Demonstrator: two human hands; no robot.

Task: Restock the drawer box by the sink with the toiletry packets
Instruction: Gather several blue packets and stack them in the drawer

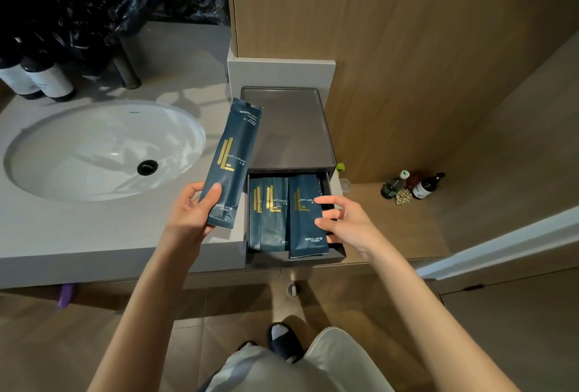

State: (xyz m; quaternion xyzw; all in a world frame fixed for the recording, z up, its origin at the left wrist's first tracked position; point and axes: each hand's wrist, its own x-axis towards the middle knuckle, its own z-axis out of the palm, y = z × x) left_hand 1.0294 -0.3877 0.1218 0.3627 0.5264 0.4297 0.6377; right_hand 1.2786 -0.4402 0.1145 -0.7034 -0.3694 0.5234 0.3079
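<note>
Left hand (191, 213) grips a dark packet (230, 162) over the tabletop (94, 235). Right hand (344, 222), fingers loosely spread, touches packets (272, 219) crowding the open drawer (313, 261). Another packet may buckle there, jamming the drawer.

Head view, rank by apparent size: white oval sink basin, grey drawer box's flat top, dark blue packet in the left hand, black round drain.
1. white oval sink basin
2. grey drawer box top
3. dark blue packet
4. black round drain

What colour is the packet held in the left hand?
The packet is dark blue with a gold logo; the head view shows it.
</note>
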